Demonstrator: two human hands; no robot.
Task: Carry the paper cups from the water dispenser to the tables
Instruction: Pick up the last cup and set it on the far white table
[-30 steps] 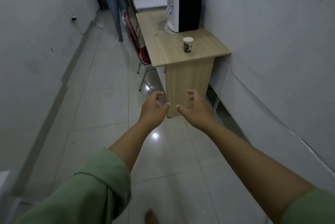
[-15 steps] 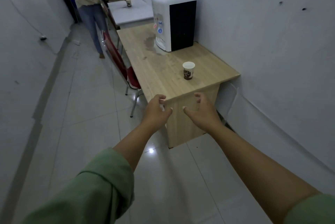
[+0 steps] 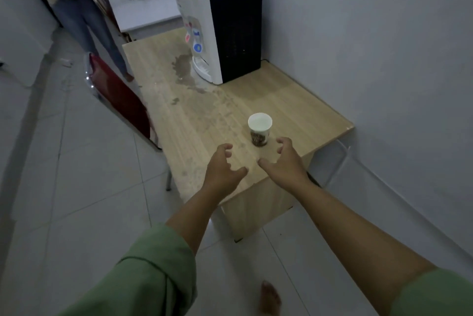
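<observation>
Over the counter [image 3: 294, 101] now, closer than before: left hand [image 3: 221, 170] and right hand [image 3: 286, 162] spread empty, flanking the upright paper cup [image 3: 259, 129] near the water dispenser [image 3: 220, 19].

A white paper cup [image 3: 259, 130] with a dark printed band stood upright and open-topped on the wooden counter [image 3: 204, 116], near its front end, well apart from the white-and-black water dispenser [image 3: 220, 21].

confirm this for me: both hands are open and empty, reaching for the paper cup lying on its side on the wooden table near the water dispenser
Not quite. In the head view the paper cup stands upright on the wooden table, not on its side. The rest holds: left hand and right hand are open and empty, near the water dispenser.
</observation>
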